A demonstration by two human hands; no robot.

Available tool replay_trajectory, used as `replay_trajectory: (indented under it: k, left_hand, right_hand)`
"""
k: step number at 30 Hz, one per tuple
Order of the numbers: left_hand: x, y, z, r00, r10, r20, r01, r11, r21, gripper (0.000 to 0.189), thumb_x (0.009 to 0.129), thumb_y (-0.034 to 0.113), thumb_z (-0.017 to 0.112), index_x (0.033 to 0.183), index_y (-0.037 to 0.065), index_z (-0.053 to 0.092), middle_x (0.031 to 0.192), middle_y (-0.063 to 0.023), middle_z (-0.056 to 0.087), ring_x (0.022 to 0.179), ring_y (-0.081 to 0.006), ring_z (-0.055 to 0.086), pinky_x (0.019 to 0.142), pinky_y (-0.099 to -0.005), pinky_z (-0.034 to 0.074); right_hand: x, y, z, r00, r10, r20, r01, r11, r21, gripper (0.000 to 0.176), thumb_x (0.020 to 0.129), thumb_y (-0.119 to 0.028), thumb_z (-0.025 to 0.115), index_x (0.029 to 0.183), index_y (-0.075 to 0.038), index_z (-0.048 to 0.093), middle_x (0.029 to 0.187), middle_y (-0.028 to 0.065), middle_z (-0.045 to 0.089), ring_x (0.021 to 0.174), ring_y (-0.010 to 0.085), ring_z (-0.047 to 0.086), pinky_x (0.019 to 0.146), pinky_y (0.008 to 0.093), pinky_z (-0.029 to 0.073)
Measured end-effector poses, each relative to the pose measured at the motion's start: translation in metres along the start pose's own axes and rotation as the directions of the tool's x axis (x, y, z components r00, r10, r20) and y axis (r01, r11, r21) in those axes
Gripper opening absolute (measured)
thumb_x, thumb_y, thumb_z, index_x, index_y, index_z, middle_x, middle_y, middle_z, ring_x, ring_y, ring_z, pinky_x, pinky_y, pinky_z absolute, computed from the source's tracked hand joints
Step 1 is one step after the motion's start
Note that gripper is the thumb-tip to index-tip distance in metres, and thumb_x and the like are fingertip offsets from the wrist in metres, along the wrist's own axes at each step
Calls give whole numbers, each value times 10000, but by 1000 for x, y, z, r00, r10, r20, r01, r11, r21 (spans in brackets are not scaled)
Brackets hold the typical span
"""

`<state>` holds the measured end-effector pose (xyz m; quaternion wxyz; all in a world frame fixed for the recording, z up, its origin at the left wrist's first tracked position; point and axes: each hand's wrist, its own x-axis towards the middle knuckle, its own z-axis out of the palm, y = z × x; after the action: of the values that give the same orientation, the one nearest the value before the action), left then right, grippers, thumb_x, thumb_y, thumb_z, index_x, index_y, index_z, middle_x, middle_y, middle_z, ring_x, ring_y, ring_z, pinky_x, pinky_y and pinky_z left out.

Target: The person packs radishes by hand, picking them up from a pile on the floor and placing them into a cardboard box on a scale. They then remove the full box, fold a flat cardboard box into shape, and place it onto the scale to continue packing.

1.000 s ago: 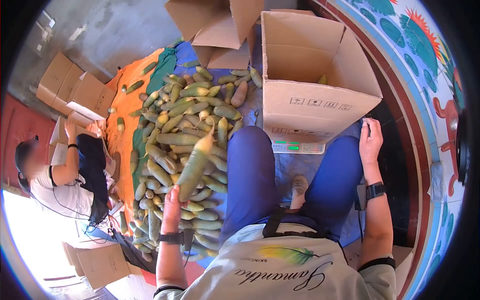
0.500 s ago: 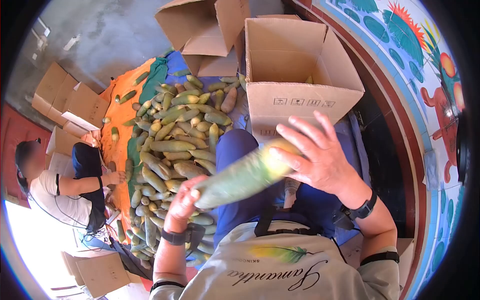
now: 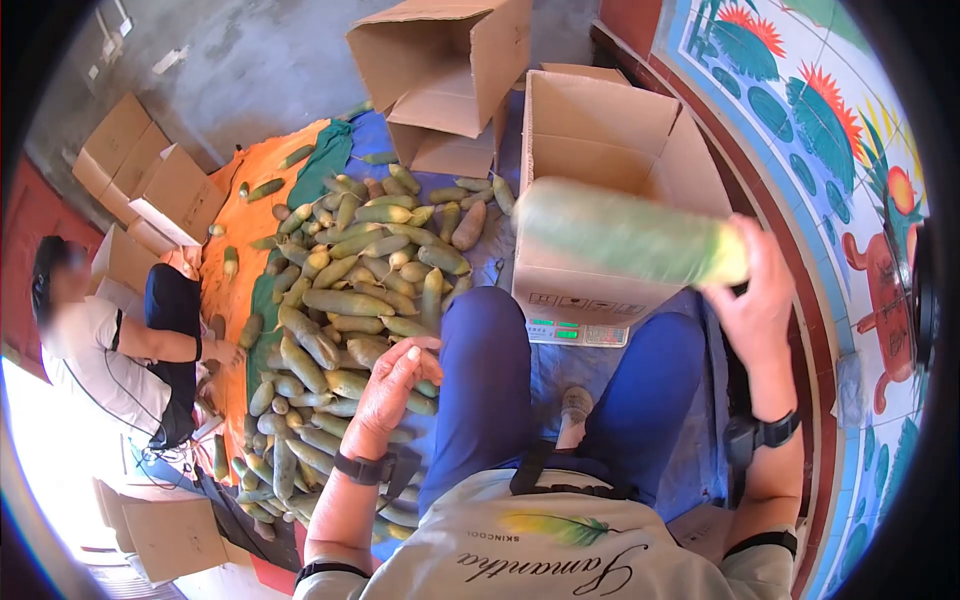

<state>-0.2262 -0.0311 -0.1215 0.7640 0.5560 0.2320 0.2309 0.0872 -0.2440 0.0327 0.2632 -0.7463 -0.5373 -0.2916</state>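
A long green radish (image 3: pixel 625 235), yellowish at one end and blurred by motion, is held by that end in my right hand (image 3: pixel 752 285). It lies across the view of the front part of a large open cardboard box (image 3: pixel 575 280). The box stands on a scale (image 3: pixel 575 331) with green digits. My left hand (image 3: pixel 395 390) holds nothing, its fingers apart, beside my knee and over the edge of a big pile of similar radishes (image 3: pixel 345 300).
Two more open boxes (image 3: pixel 430 65) are stacked behind the pile. At left a person (image 3: pixel 110 350) sits by the orange sheet (image 3: pixel 240 200), near other cartons (image 3: pixel 150 190). A tiled wall (image 3: pixel 800 160) runs along the right.
My left hand has let go of the radish and moved slightly right. My right hand has carried the radish up and right, in front of the box opening. The view has shifted.
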Motion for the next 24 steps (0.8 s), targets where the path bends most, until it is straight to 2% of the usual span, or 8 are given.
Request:
replay_trajectory:
  k: [1, 5, 8, 10, 15, 19, 21, 24]
  left_hand:
    - [-3, -9, -10, 997, -40, -59, 38, 999, -28, 373, 918, 312, 481, 1091, -13, 544, 768, -52, 606, 727, -142, 564, 725, -276, 447]
    - [-17, -47, -44, 941, -155, -301, 143, 988, -62, 307, 910, 284, 508, 1026, 7, 579, 782, -48, 618, 731, -137, 578, 714, -270, 463]
    - [-29, -71, -67, 898, -223, -379, 226, 973, -35, 290, 906, 286, 518, 1004, 21, 586, 791, -52, 621, 725, -135, 577, 707, -267, 459]
    - [-36, -81, -76, 872, -240, -427, 253, 967, -27, 271, 896, 283, 532, 981, 31, 589, 787, -53, 625, 707, -132, 574, 693, -263, 455]
    - [-50, -101, -85, 807, -293, -512, 342, 940, 2, 252, 879, 279, 550, 920, 33, 590, 767, -60, 629, 676, -128, 571, 663, -258, 450]
    - [-52, -112, -90, 808, -294, -510, 373, 926, 57, 249, 881, 274, 545, 890, 28, 588, 757, -63, 626, 671, -130, 577, 641, -251, 447]
    - [-52, -115, -90, 806, -289, -517, 389, 917, 94, 251, 882, 271, 545, 901, 25, 590, 753, -64, 625, 669, -131, 579, 637, -252, 447]
    - [-55, -122, -91, 805, -290, -518, 418, 897, 147, 246, 883, 258, 546, 919, 18, 593, 746, -70, 625, 665, -134, 582, 635, -256, 452]
  right_hand:
    - [6, 10, 0, 995, 93, 26, -92, 995, -48, 637, 562, -111, 765, 1143, -65, 506, 965, 127, 569, 873, 321, 573, 752, 368, 468]
    - [32, 59, 16, 998, 59, 29, -52, 975, -215, 635, 588, -111, 764, 1160, -60, 493, 998, 133, 565, 892, 328, 568, 752, 381, 464]
    - [54, 81, 31, 976, 55, 211, 16, 948, -317, 610, 576, -101, 771, 1121, -53, 502, 972, 141, 573, 885, 335, 572, 735, 400, 463]
    - [67, 91, 42, 897, 72, 436, 118, 912, -393, 574, 553, -91, 778, 1059, -46, 511, 929, 145, 581, 866, 337, 578, 725, 410, 463]
    - [78, 110, 82, 783, 33, 621, 240, 906, -349, 510, 504, -139, 808, 917, -51, 522, 890, 131, 589, 853, 315, 588, 729, 403, 466]
    - [77, 123, 113, 734, 66, 676, 221, 918, -329, 538, 507, -137, 804, 971, -64, 542, 951, 124, 597, 891, 311, 587, 746, 393, 467]
    - [71, 126, 122, 837, -52, 545, 208, 951, -230, 432, 584, -123, 760, 975, -72, 584, 939, 141, 618, 875, 323, 594, 738, 405, 471]
    - [67, 152, 138, 844, 59, 533, 135, 939, -318, 266, 689, -111, 676, 944, -66, 618, 873, 174, 624, 836, 347, 598, 713, 426, 475]
